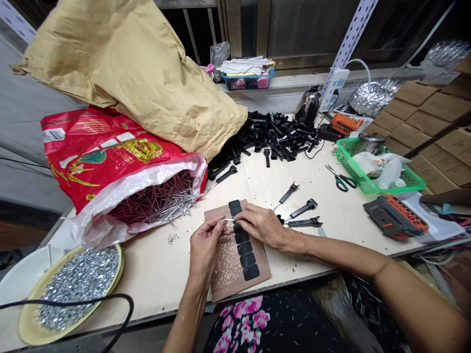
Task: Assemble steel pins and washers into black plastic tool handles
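Observation:
My left hand [204, 245] is pinched closed on a thin metal pin over a brown board [230, 267]. On the board lies a row of several black rubber pads [245, 247]. My right hand [260, 224] rests on the board beside the pads, fingers curled onto a small black part and touching the pin's other end. Three black plastic handles [303, 209] lie just right of my right hand.
A red bag [110, 162] of long metal pins lies open at left under a brown paper sack [128, 68]. A yellow dish [69, 289] holds small silver nuts. A pile of black parts [272, 135], scissors [340, 179], a green basket [375, 169] and an orange tool [395, 215] lie behind and right.

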### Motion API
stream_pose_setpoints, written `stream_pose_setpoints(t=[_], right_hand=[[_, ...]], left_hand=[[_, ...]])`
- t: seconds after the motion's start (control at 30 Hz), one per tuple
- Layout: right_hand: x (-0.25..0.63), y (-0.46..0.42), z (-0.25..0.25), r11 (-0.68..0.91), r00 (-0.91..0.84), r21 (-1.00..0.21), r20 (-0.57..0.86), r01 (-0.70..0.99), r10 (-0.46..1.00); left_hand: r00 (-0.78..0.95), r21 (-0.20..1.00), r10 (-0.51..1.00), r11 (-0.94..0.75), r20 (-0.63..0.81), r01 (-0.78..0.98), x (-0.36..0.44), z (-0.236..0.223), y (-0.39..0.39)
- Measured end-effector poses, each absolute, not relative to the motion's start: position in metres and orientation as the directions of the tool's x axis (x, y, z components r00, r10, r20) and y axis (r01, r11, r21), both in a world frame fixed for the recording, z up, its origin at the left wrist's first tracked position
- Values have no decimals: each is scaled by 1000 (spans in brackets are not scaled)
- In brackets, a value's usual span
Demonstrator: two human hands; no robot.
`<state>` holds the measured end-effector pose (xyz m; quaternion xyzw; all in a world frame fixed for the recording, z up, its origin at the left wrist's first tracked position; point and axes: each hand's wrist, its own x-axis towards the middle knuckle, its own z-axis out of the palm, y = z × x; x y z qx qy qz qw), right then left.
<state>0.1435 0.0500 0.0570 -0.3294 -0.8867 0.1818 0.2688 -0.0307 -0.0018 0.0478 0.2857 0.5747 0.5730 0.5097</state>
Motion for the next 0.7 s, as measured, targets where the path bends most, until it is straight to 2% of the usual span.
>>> stream_pose_setpoints(t=[0.23,0.4,0.57,0.7], right_hand=[[147,51,57,796,-690,-271,398,541,605],[148,55,53,738,-688,-425,300,524,661],[144,58,48,771,-691,-329,345,545,635],[142,59,46,746,-695,-409,298,526,654]], left_hand=[[-236,972,945,234,-228,-4,-42,46,2],[-229,965,953,229,-197,126,-45,48,6],[-169,959,956,259,-238,113,-47,50,7],[-170,956,948,285,-270,70,-49,48,7]])
